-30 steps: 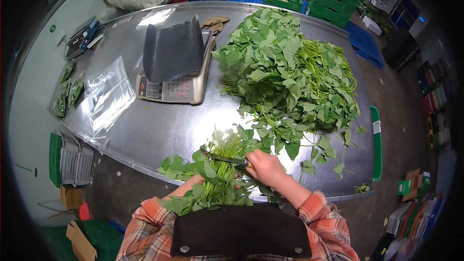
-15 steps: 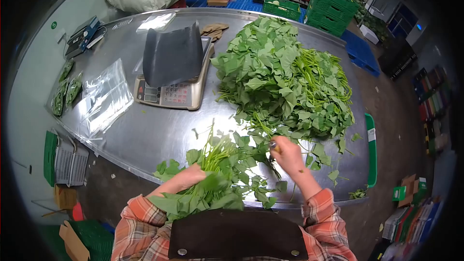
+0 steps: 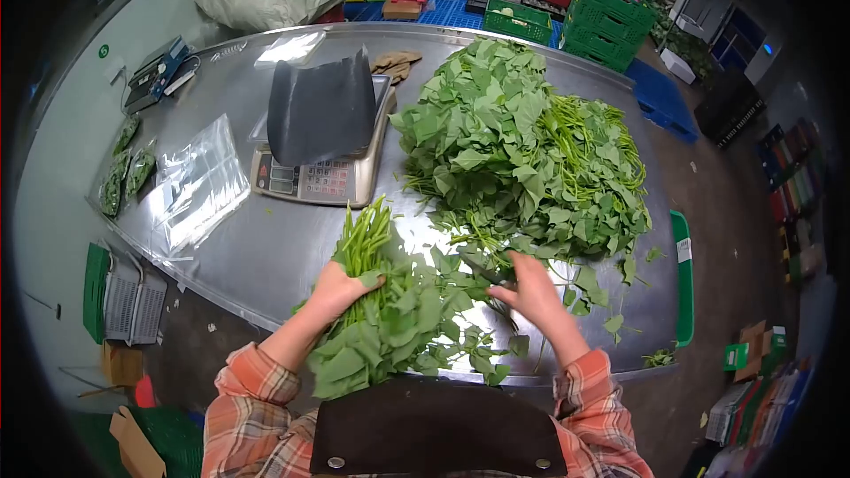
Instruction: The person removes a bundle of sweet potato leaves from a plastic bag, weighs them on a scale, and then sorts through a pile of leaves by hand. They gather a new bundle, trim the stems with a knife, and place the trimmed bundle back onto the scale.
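My left hand (image 3: 341, 290) is wrapped round a thick bunch of leafy greens (image 3: 376, 323), stems pointing away from me and leaves toward my apron. My right hand (image 3: 534, 292) is over the table, its thumb and fingers apart, beside loose stems and leaves. A dark, narrow object (image 3: 481, 269), partly covered by leaves, lies at its fingertips; I cannot make out its exact shape. Just beyond that hand rises a large pile of greens (image 3: 505, 124). Loose leaves (image 3: 478, 352) are scattered between my hands and the table's near edge.
On the metal table (image 3: 239, 257) stands a scale (image 3: 328, 179) with a dark curved tray (image 3: 320, 111) on top. Clear plastic bags (image 3: 202, 181), filled green bags (image 3: 139, 170) and a brown glove (image 3: 396, 64) lie around it. Green crates (image 3: 606, 22) are stacked beyond the table.
My left hand has turned and moved up and left, bringing the bunch's stems leftward. My right hand, earlier closed on a yellowish handle, has its fingers apart.
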{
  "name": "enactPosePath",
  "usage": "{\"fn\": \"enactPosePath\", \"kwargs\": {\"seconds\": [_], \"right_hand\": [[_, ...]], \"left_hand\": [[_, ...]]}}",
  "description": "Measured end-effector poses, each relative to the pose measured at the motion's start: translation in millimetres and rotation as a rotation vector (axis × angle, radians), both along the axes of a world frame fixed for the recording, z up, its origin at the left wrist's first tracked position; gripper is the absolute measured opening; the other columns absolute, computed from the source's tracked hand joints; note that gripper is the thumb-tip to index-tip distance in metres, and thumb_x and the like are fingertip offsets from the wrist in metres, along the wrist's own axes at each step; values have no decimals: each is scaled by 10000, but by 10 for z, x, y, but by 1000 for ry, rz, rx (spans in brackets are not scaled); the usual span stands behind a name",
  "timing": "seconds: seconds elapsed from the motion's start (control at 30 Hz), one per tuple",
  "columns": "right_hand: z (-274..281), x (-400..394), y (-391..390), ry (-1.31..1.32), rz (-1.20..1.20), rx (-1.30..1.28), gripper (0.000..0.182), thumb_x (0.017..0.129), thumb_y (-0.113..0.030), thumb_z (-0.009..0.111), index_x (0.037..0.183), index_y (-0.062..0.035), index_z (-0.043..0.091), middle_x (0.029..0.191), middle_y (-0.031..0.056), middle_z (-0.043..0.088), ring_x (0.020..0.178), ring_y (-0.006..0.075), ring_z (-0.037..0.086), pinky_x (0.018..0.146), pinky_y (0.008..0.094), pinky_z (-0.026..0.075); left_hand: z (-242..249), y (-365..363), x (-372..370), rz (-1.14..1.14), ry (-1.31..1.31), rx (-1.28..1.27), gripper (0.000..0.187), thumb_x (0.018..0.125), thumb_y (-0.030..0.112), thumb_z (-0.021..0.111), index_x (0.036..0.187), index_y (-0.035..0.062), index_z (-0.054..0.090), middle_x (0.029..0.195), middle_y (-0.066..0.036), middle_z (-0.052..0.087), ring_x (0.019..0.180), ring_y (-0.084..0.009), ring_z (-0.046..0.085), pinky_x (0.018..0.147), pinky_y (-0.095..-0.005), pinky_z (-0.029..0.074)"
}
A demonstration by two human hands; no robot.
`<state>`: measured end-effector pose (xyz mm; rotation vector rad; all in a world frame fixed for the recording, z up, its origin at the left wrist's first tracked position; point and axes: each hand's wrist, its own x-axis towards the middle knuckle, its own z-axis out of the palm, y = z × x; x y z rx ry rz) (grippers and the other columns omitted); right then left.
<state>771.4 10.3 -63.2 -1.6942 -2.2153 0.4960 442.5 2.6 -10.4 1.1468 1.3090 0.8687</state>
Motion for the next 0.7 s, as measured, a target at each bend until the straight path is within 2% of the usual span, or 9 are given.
{"fn": "enactPosePath", "kwargs": {"seconds": [0.1,0.2,0.3,0.37,0.47,0.53,0.6,0.67,0.7], "right_hand": [[348,-486,-140,646,90,-148,774,725,-357,735,1317,-1,387,1306,208,437,1218,317,433,1016,388,345],[316,-799,-248,824,151,-296,797,742,-334,736,1353,-8,341,1323,194,440,1214,261,441,1028,362,340],[-69,-739,-238,1023,213,-783,735,773,-298,724,1335,0,356,1218,155,527,1134,214,496,991,342,378],[-132,-785,-410,1072,124,-746,671,789,-281,714,1305,-2,389,1158,117,559,1089,192,515,960,333,398],[58,-887,-514,1028,50,-583,572,796,-250,717,1232,3,446,1112,98,576,1039,182,542,910,309,423],[123,-935,-535,919,80,-428,563,797,-251,717,1219,9,450,1108,101,578,1025,181,549,900,303,428],[67,-923,-466,935,-2,-455,536,795,-249,715,1196,11,472,1062,111,608,967,186,576,870,312,443],[-305,-756,-276,931,-162,-556,507,798,-212,710,1191,16,485,1014,111,634,938,167,576,865,296,435],[-509,-634,-172,784,-132,-526,557,772,-261,728,1188,21,488,1013,129,637,939,192,588,863,304,441]], "left_hand": [[-16,58,197,-2,26,137,452,732,110,698,1148,2,560,1036,-74,622,915,-155,579,831,-309,463],[79,-65,380,-29,-437,-24,480,722,144,726,1150,1,561,1075,-75,609,970,-161,563,872,-306,440],[-459,-224,207,-53,-482,-200,504,762,194,702,1190,0,520,1117,-71,587,1013,-168,551,905,-313,422],[-529,-278,158,12,-302,-243,453,803,200,664,1177,-8,518,1098,-86,592,998,-174,566,875,-311,445],[-188,-430,236,179,-554,-278,406,811,213,658,1126,-20,549,1077,-110,598,1000,-178,568,847,-299,464],[-323,-404,226,160,-393,-276,363,818,209,630,1091,-26,577,1049,-126,611,941,-186,602,790,-304,502],[-641,-321,114,97,-244,-291,327,854,186,564,1108,-18,579,1033,-119,627,939,-177,610,786,-305,508],[-816,-267,16,163,-588,-449,345,852,218,535,1093,-23,587,1002,-125,640,878,-192,631,763,-313,523],[-907,-240,-38,194,-762,-526,357,851,234,520,1086,-26,590,986,-128,647,847,-200,641,752,-317,530]]}}
